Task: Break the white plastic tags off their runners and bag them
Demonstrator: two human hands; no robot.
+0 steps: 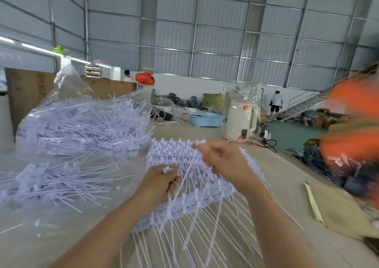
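On warehouse table (276, 175): left hand (162, 182) grips tags (167, 169), right hand (222, 161) pinches more off runners (184, 204); breaking underway, bag (67, 116) awaits.

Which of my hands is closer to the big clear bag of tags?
Left. Your left hand sits just right of the clear bag; your right hand is farther right, over the rack of tags.
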